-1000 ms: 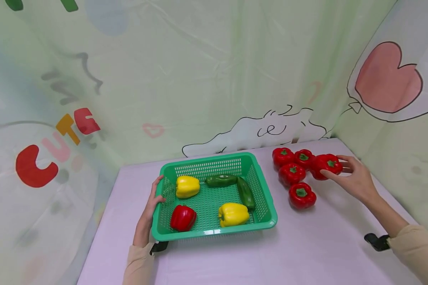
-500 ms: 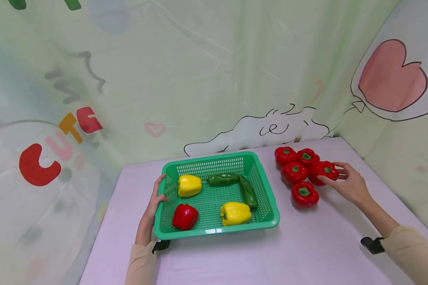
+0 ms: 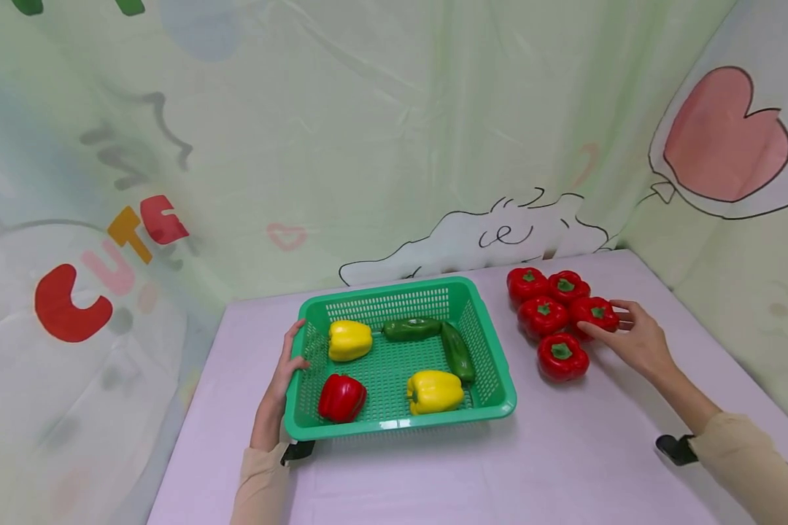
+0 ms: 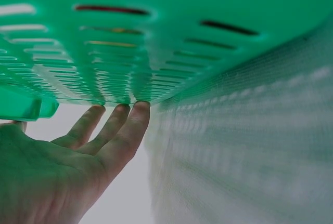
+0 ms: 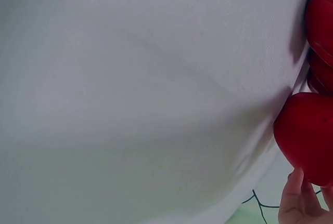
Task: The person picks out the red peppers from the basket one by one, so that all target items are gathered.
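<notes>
Your left hand (image 3: 277, 386) rests against the left wall of the green basket (image 3: 492, 372), thumb hooked over the rim and fingers (image 4: 122, 130) laid straight along the outer mesh; nothing is clasped in it, it only steadies the basket. The basket stands at the middle of the counter (image 3: 565, 452), nearer the front edge than the back.

Inside, nearest you: one red bell pepper (image 3: 341, 398) at the front left and one yellow bell pepper (image 3: 435, 391) at the front right. Farther in: a second yellow bell pepper (image 3: 349, 340) at the back left, and two green cucumbers, one along the right wall (image 3: 458, 353), one along the back (image 3: 410, 329), their ends close together at the back right corner.

Your right hand (image 3: 633, 339) is at the right side of the counter, fingers and thumb curled about the rightmost pepper (image 3: 593, 312) of the group there, which sits on the counter. Four more red peppers stand with it: the nearest one (image 3: 562, 356) apart at the front, one at the middle (image 3: 542, 316), two at the back (image 3: 526, 283) (image 3: 568, 285), those touching one another.

Judgement: the sorting looks well advanced but unfinished. Five red peppers stand outside the basket; one remains in it among yellow and green produce.
</notes>
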Demonstrator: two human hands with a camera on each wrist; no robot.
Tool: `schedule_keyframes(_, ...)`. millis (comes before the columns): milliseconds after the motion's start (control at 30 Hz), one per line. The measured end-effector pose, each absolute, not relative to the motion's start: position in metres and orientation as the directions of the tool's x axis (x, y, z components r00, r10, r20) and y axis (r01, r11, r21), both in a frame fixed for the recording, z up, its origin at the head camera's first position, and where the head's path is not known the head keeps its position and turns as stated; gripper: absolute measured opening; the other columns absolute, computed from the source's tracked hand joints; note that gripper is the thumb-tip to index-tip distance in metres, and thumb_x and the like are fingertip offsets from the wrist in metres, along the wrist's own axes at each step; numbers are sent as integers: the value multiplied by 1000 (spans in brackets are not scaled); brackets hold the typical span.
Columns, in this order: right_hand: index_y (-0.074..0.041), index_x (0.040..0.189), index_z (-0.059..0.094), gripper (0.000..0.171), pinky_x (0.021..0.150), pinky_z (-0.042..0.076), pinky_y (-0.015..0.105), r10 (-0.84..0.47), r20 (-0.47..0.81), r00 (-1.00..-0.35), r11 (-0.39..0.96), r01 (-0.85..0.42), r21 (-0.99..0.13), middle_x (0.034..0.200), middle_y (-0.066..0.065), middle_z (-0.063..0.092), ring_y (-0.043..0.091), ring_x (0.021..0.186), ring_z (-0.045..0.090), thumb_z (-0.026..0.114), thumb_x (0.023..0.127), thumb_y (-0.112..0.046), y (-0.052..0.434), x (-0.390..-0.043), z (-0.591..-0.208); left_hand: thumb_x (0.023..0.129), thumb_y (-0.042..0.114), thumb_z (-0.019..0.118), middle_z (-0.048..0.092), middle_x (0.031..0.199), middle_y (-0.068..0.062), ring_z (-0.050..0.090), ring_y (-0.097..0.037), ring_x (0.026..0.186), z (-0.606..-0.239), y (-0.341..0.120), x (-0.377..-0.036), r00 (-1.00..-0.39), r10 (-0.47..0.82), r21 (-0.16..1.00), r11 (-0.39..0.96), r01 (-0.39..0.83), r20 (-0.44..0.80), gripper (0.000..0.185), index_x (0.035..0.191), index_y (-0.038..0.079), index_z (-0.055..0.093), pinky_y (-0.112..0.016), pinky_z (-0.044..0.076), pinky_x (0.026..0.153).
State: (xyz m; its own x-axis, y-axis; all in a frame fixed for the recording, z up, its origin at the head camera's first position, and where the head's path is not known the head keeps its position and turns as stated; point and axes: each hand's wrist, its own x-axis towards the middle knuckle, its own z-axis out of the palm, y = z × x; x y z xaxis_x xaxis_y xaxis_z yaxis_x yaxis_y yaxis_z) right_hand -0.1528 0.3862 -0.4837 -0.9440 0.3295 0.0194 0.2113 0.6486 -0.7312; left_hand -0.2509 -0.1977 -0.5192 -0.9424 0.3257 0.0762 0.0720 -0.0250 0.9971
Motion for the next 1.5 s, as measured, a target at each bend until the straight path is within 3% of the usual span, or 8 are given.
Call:
schedule_keyframes(300, 11, 149, 20, 92, 87, 45, 65, 348, 5, -937, 637, 233, -735, 139, 40, 34, 56, 121, 36, 57, 92, -52, 384, -154, -478, 80, 2, 36, 13, 160, -13, 29, -42, 135, -517, -196, -250, -943, 324, 997, -24, 73, 76, 82, 156, 20, 14, -50, 40, 97)
schedule_keyframes(533, 11, 148, 22, 83, 89, 44, 65, 327, -4, -945, 649, 228, -726, 138, 42, 35, 58, 120, 38, 45, 98, -51, 389, -154, -475, 80, 2, 35, 13, 160, -14, 29, -44, 135, -516, -197, -250, -942, 327, 997, -25, 76, 80, 81, 156, 21, 13, -53, 40, 97)
schedule_keyframes(700, 12, 147, 22, 81, 90, 43, 65, 302, -1, -953, 666, 212, -716, 138, 42, 35, 58, 121, 38, 43, 99, -49, 388, -153, -470, 80, 2, 35, 12, 160, -13, 28, -44, 135, -516, -198, -249, -940, 331, 997, -23, 76, 80, 81, 156, 20, 13, -52, 40, 98)
schedule_keyframes(1133, 11, 147, 27, 76, 84, 42, 69, 179, 149, -973, 807, 59, -588, 137, 40, 34, 56, 117, 36, 56, 96, -38, 374, -154, -445, 80, 3, 35, 12, 160, -14, 28, -44, 136, -518, -199, -249, -941, 330, 997, -24, 68, 72, 82, 157, 20, 12, -53, 40, 98)
schedule_keyframes(1500, 5, 147, 31, 74, 84, 44, 69, 50, 154, -987, 801, -52, -596, 141, 34, 36, 53, 125, 35, 65, 92, -32, 315, -158, -410, 80, 4, 34, 13, 159, -15, 30, -44, 133, -517, -199, -250, -939, 336, 997, -20, 68, 71, 81, 156, 21, 12, -48, 42, 96)
